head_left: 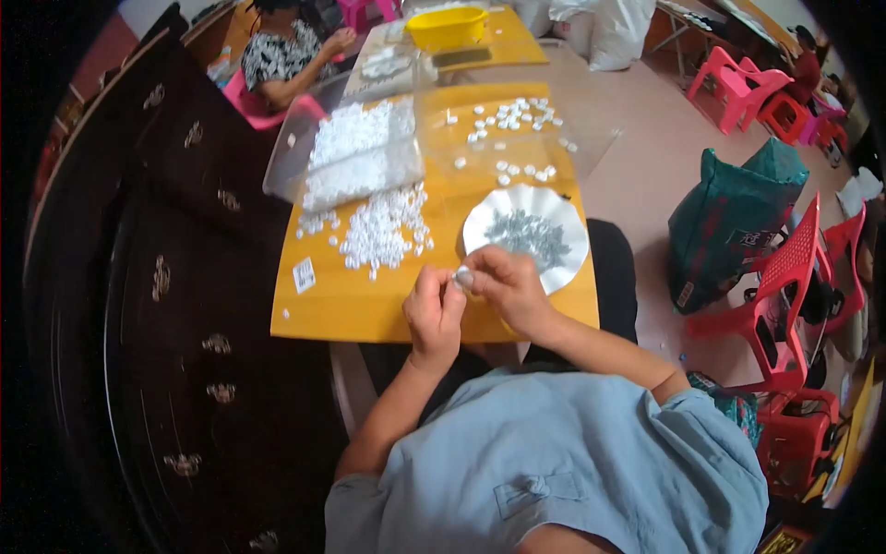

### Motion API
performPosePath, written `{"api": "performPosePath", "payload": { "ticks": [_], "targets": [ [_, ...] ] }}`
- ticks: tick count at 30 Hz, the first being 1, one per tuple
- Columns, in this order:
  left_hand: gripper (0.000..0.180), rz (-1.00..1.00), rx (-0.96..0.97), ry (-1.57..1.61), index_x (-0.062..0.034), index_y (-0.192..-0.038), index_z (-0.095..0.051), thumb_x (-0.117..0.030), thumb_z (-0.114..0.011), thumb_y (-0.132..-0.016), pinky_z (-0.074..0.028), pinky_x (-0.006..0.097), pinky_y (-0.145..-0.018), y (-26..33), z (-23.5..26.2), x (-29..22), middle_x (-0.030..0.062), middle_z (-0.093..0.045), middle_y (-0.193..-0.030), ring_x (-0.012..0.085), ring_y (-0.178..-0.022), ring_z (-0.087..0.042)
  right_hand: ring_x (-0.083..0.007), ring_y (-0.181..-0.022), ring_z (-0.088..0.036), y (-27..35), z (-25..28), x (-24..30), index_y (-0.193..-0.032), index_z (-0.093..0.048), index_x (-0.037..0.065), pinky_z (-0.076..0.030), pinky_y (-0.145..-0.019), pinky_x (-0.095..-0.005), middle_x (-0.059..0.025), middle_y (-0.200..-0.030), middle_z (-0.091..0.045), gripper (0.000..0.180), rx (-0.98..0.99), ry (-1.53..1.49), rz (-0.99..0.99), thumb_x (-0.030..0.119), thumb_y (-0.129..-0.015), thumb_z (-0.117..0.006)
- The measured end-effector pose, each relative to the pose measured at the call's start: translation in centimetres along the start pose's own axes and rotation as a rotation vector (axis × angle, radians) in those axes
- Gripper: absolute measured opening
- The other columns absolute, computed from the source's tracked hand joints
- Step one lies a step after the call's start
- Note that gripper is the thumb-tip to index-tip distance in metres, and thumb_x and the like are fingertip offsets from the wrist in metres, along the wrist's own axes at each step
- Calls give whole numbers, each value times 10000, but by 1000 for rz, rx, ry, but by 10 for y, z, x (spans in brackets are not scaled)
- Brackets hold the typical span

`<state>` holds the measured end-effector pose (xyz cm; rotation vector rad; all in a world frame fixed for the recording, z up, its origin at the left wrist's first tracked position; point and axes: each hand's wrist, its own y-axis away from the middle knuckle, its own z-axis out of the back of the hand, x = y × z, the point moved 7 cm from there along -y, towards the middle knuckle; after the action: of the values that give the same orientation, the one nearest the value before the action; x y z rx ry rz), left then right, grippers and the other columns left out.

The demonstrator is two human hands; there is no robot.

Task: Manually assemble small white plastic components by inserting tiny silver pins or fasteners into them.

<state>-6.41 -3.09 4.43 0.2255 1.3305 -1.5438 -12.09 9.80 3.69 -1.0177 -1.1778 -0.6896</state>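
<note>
Close together over the table's near edge, my left hand (434, 309) and my right hand (508, 284) both pinch at a small white round piece (462, 274). Its exact kind is too small to make out. Just beyond my right hand lies a white scalloped plate (478, 222) holding a heap of small grey pieces (528, 233). Left of the plate, a loose pile of small white round pieces (378, 233) spreads over the wood. Behind that pile, a clear plastic bag (365, 171) is full of similar white pieces. More white pieces (521, 115) lie scattered at the table's far right.
The yellow table (341, 314) carries a small printed label (304, 275). A dark drawer cabinet (185, 277) stands along my left. To the right are a green bag (729, 222) and red plastic chairs (794, 277). Another person (286, 60) sits far left, near a yellow basin (447, 30).
</note>
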Motion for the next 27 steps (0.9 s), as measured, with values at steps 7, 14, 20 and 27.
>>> {"api": "performPosePath", "payload": {
  "ticks": [7, 14, 20, 27],
  "targets": [
    [83, 415, -8, 261, -17, -865, -566, -91, -563, -903, -407, 290, -522, 23, 29, 21, 62, -535, -653, 149, -553, -510, -82, -649, -588, 5, -11, -10, -891, -652, 12, -417, -537, -211, -20, -751, -640, 108, 12, -223, -298, 117, -897, -673],
    [106, 627, -102, 632, -6, -906, -605, -91, -553, -943, -412, 207, -487, 26, 35, 31, 21, -583, -706, 65, -549, -515, -80, -660, -598, -4, -26, -8, -942, -661, 24, -398, -533, -202, -19, -764, -651, 80, 113, -232, -261, 85, -891, -671],
    [106, 702, -95, 641, 1, -911, -615, -86, -563, -943, -420, 211, -488, 29, 24, 41, 35, -600, -719, 69, -547, -526, -102, -698, -590, -9, -26, -6, -1011, -671, 18, -459, -597, -242, -18, -805, -656, 115, 111, 28, 91, 42, -902, -642],
    [110, 735, -66, 666, 9, -936, -623, -84, -567, -953, -423, 202, -491, 29, 13, 47, 42, -608, -738, 68, -563, -534, -161, -680, -592, -11, -25, -5, -964, -646, 2, -471, -616, -280, -83, -776, -627, 93, 81, 215, 241, 42, -883, -665]
  ]
}}
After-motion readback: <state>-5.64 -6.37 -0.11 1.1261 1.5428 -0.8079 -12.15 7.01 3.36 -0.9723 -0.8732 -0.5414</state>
